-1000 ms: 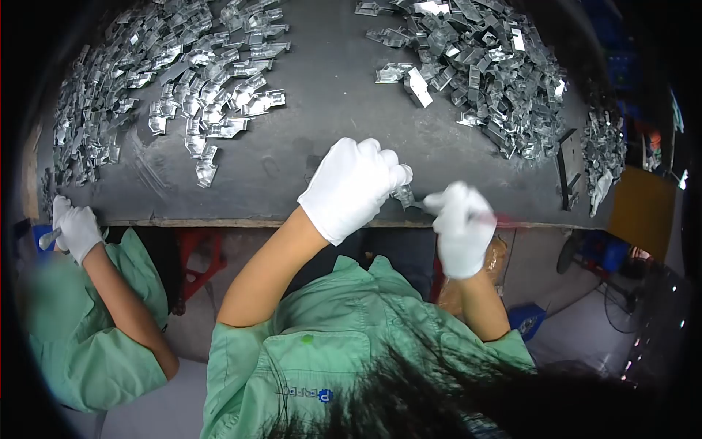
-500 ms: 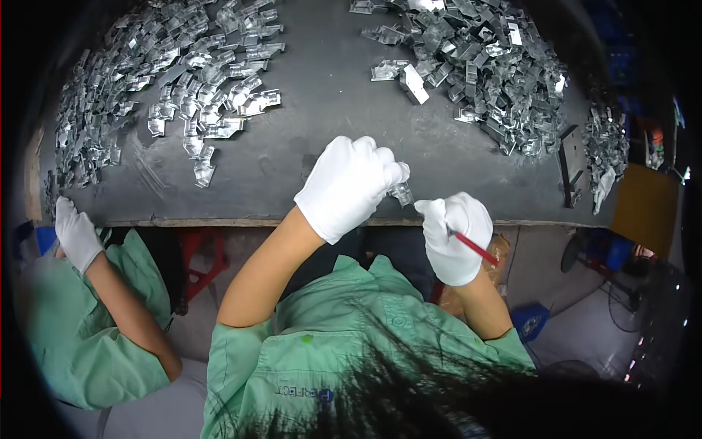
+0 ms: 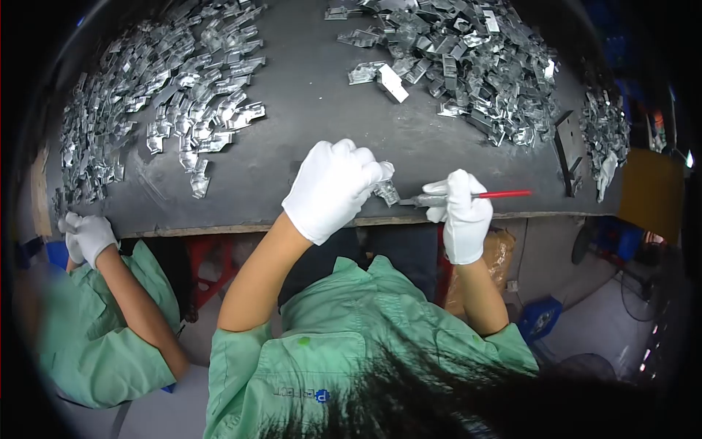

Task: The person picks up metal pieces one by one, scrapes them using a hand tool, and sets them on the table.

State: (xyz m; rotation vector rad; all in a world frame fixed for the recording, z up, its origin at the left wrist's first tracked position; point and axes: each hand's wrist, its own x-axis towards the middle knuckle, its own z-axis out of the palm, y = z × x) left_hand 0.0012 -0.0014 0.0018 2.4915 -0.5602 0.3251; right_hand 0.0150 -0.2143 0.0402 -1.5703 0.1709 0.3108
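Note:
My left hand (image 3: pixel 333 189), in a white glove, is closed over the table near its front edge. Its thumb and fingers pinch a small shiny metal part (image 3: pixel 387 193), whose lower end sticks out to the right. My right hand (image 3: pixel 466 212), also gloved in white, grips a slim tool (image 3: pixel 504 194) with a red rear shaft and a grey, pointed front end. The tool lies nearly level, its tip just right of the metal part; whether they touch I cannot tell.
Loose metal parts lie in a left pile (image 3: pixel 197 80) and a right pile (image 3: pixel 468 66) on the dark table (image 3: pixel 292 146). A flat dark piece (image 3: pixel 567 150) lies at the right. At the left, a co-worker's gloved hand (image 3: pixel 95 238) is at the table edge.
My right hand has turned the tool from slanting down to nearly level, bringing its tip to the metal part. My left hand has shifted slightly left. The co-worker's hands have moved closer together.

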